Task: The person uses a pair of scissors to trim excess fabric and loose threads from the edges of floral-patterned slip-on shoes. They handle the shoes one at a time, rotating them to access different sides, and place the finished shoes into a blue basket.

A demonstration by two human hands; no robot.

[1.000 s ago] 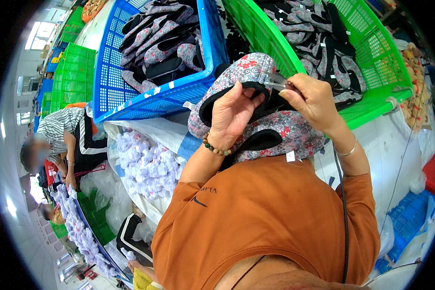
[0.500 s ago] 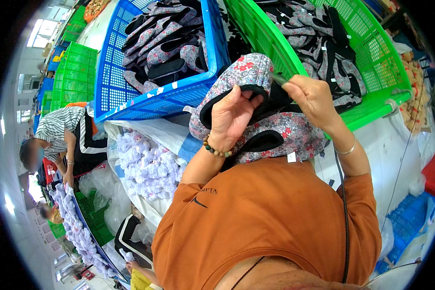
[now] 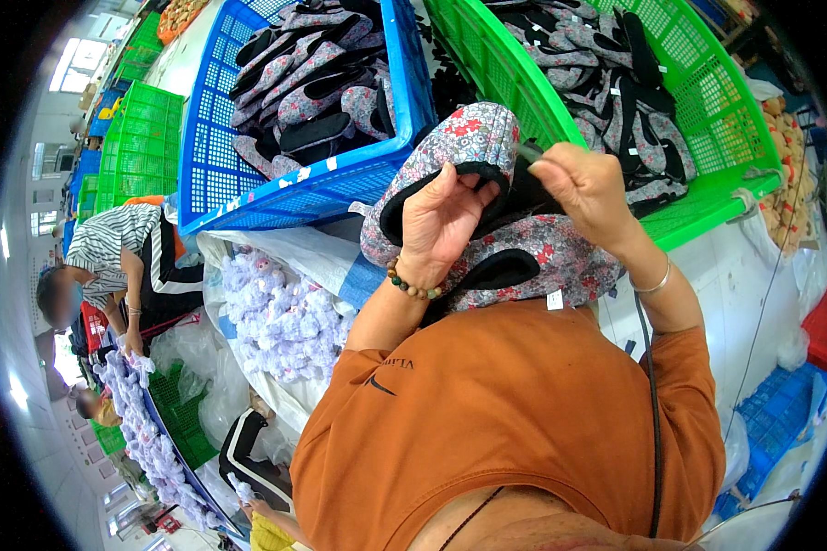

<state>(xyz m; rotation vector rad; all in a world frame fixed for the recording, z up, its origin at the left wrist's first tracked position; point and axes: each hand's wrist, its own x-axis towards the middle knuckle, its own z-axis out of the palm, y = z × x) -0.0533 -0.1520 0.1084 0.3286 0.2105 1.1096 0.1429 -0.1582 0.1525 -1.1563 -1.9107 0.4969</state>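
My left hand (image 3: pixel 439 219) is closed on a floral slipper (image 3: pixel 467 133), grey and red with a black lining. The thumb lies at its opening and other fingers reach inside. Beside the slipper's toe seam, my right hand (image 3: pixel 586 191) pinches a thin greyish tool (image 3: pixel 528 151), too small and blurred to name. A second floral slipper (image 3: pixel 560 253) with a white tag rests against my body, below both hands.
A blue crate (image 3: pixel 294 197) and a green crate (image 3: pixel 726 197), both heaped with similar slippers, stand ahead. Fluffy lilac pieces (image 3: pixel 280 317) fill a sack at left. Another person (image 3: pixel 124 248) bends over a lilac-covered table. A dark cable (image 3: pixel 652 386) hangs along my right side.
My right hand has shifted slightly left with the tool. My left hand and its slipper stay almost still. The other person's hand at left now has a lilac piece at it.
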